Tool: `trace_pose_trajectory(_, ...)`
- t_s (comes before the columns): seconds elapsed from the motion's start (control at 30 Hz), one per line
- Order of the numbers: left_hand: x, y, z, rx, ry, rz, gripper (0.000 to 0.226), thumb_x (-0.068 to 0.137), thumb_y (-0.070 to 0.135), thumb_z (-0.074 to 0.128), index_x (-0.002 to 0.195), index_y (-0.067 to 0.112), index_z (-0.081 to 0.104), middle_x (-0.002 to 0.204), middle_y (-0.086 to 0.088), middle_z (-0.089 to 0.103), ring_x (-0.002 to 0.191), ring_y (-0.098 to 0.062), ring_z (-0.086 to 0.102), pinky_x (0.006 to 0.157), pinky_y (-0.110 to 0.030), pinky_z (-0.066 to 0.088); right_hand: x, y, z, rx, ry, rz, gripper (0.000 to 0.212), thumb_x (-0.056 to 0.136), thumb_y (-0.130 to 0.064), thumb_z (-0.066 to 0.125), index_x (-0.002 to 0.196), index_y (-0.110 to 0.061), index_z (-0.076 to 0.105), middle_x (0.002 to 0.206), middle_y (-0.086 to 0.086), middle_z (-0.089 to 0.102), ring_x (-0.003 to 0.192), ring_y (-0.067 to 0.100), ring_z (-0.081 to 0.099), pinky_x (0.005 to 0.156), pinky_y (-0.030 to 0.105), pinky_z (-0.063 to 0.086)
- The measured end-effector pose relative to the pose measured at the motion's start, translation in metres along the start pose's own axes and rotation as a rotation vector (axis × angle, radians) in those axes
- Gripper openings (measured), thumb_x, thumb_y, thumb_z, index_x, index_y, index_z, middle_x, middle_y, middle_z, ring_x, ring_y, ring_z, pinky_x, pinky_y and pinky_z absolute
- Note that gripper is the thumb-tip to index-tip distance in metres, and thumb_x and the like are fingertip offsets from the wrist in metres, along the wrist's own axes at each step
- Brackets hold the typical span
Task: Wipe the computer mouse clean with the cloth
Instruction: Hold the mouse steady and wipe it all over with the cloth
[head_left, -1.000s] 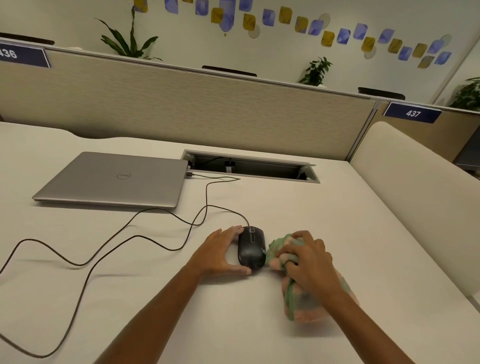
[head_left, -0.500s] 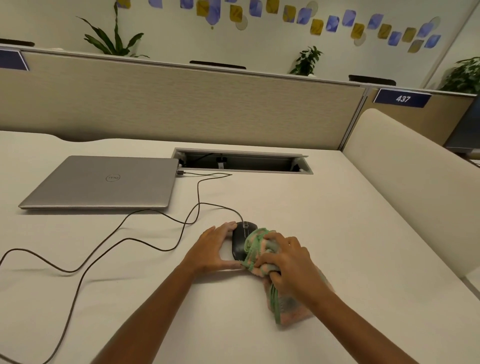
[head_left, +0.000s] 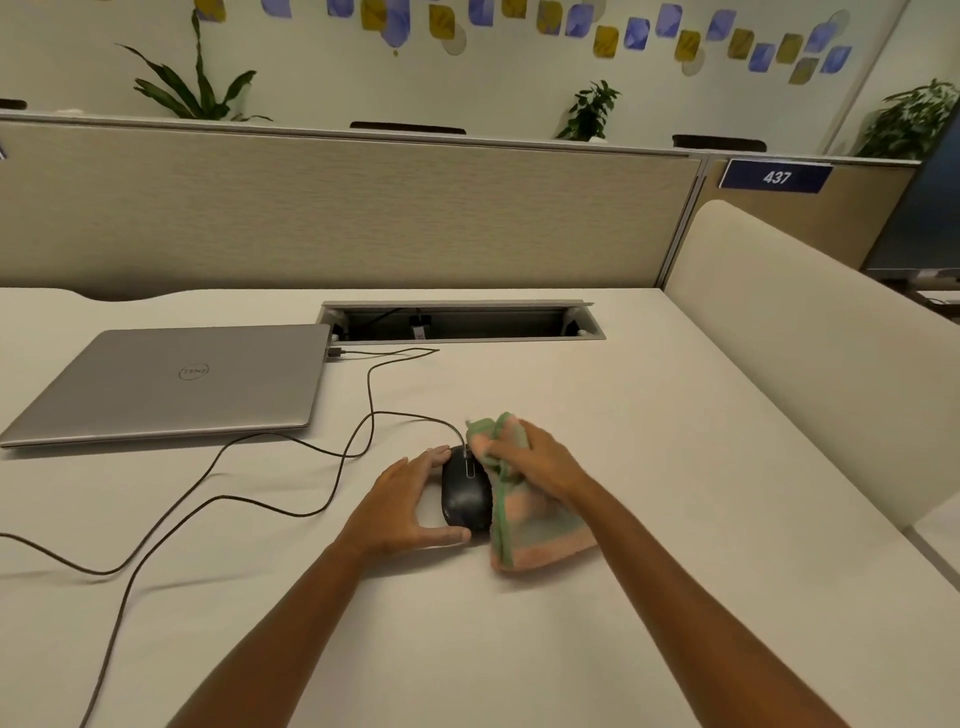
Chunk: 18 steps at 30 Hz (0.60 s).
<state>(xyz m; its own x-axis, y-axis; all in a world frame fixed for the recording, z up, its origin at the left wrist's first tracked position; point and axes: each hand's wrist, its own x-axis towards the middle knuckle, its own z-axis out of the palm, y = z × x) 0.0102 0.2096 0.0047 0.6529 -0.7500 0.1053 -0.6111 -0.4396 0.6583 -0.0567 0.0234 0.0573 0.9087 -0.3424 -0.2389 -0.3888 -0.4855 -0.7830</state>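
A black wired computer mouse lies on the white desk. My left hand cups its left side, with the thumb at the near end and the fingertips at the far end. A pink and green cloth lies against the mouse's right side. My right hand grips the bunched far part of the cloth beside the front right of the mouse. The rest of the cloth trails on the desk toward me.
A closed grey laptop sits at the far left, with the mouse's cable looping across the desk to it. An open cable tray is set into the desk behind. A cream padded divider borders the right side.
My right hand swept the cloth from the mouse's right onto its top, then forward to its front right. The left hand kept its hold on the mouse.
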Motion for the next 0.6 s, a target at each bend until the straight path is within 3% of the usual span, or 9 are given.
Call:
trace_pose_trajectory(0.1,0.001,0.0,0.0,0.013,-0.011,-0.003,0.102,0.052,0.073,0.06,0.137,0.029,0.026,0.131,0.022,0.034,0.121,-0.003,0.035,0.107,-0.026,0.025,-0.004,0.001,0.011,-0.247,0.005,-0.033,0.068,0.057,-0.058,0.052,0.117,-0.027,0.05,0.117,0.001,0.057,0.107,0.03,0.052,0.092,0.047,0.043)
trace_pose_trajectory(0.27,0.001,-0.001,0.001,0.013,-0.005,-0.002,0.101,0.052,0.072,0.059,0.138,0.03,0.026,0.129,0.022,0.036,0.12,-0.003,0.035,0.103,-0.024,0.024,-0.026,0.009,0.003,-0.205,-0.093,-0.077,0.068,0.063,-0.027,0.069,0.127,-0.023,0.044,0.121,0.004,0.056,0.106,0.024,0.053,0.088,0.036,0.046)
trace_pose_trajectory(0.5,0.0,0.0,0.002,0.004,0.021,0.003,0.097,0.053,0.069,0.063,0.135,0.031,0.029,0.128,0.017,0.043,0.117,-0.004,0.04,0.101,-0.026,0.028,-0.061,0.026,-0.019,-0.223,-0.282,-0.146,0.062,0.055,-0.023,0.068,0.116,-0.028,0.056,0.102,-0.006,0.061,0.089,0.011,0.056,0.07,0.017,0.044)
trace_pose_trajectory(0.6,-0.002,0.004,0.001,0.004,0.029,0.011,0.097,0.052,0.068,0.063,0.135,0.029,0.03,0.125,0.021,0.04,0.115,0.0,0.039,0.102,-0.024,0.026,-0.055,0.015,-0.038,-0.285,-0.367,-0.101,0.057,0.053,-0.024,0.069,0.109,-0.029,0.062,0.1,-0.005,0.063,0.089,0.012,0.057,0.071,0.021,0.046)
